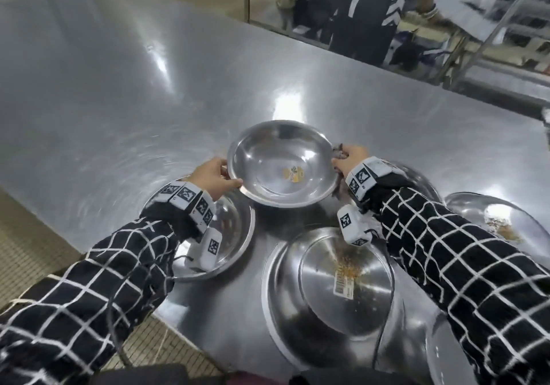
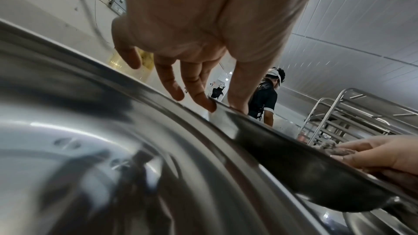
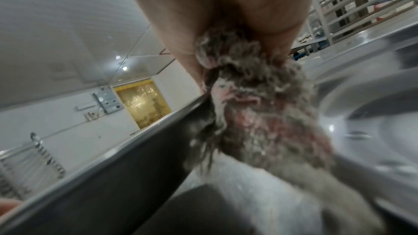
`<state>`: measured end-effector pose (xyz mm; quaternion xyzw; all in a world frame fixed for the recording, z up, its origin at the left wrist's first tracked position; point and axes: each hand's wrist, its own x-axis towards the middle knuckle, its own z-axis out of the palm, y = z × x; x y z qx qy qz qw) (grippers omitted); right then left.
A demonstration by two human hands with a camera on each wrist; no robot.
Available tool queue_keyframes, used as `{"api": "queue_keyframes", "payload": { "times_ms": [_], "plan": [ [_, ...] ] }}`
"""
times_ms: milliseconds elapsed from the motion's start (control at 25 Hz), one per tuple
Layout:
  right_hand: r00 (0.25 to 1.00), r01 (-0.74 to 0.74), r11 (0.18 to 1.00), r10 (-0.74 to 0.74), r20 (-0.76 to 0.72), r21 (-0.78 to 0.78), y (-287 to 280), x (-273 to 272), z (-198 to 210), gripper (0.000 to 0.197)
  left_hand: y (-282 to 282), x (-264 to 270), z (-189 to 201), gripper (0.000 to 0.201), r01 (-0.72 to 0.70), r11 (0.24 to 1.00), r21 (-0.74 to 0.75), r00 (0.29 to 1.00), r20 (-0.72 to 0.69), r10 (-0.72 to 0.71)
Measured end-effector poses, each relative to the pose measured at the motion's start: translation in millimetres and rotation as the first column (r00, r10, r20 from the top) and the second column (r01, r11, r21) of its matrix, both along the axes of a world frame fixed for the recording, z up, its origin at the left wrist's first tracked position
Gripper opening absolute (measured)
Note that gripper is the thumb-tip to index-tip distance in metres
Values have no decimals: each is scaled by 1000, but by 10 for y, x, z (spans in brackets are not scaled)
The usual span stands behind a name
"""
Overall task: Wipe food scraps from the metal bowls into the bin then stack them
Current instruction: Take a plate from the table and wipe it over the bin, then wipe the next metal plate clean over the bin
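Observation:
A round metal bowl (image 1: 279,164) with a yellow sticker on its bottom hangs between my hands, a little above the steel table (image 1: 119,102). My left hand (image 1: 214,176) pinches its left rim, thumb on top. My right hand (image 1: 348,158) holds a crumpled grey cloth (image 1: 339,151) against the right rim. In the left wrist view the left fingers (image 2: 203,99) touch the bowl's edge (image 2: 282,149), and the right hand (image 2: 384,155) shows with the cloth (image 2: 334,147). In the right wrist view the soiled cloth (image 3: 260,113) bulges from the right hand (image 3: 226,6) beside the bowl (image 3: 113,176).
A second bowl (image 1: 235,236) sits under my left wrist. A large bowl (image 1: 327,295) with scraps and a barcode label lies in front of me. Another bowl (image 1: 494,221) with scraps is at the right. A person (image 1: 372,12) stands beyond the table's far edge.

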<state>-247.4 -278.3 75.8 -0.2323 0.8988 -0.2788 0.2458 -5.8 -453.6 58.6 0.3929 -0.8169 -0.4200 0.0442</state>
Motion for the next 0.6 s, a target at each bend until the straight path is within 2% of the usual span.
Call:
{"api": "queue_keyframes", "payload": {
  "times_ms": [80,160,240,400,520,600],
  "plan": [
    [1000,-19,997,18,2,76,-191,-218,-188,23,-65,-86,-129,41,-45,998,-38,996,70,48],
    [1000,-24,988,26,-10,151,-180,-238,-215,24,3,-93,-124,41,-52,983,-177,987,141,77],
    [998,-54,977,56,-8,208,-259,-301,-283,27,8,-144,-120,42,-48,968,-247,972,213,102],
    [981,-144,917,182,-69,373,-306,-254,-229,22,-3,-169,-152,42,0,967,-254,950,302,79],
    [977,-97,922,160,-141,375,-285,-223,-134,18,33,-179,-114,45,-19,959,-282,949,297,106],
    [986,-39,966,79,-146,257,-241,-193,-52,23,96,-171,-32,54,-11,950,-311,951,291,106]
  ]
}}
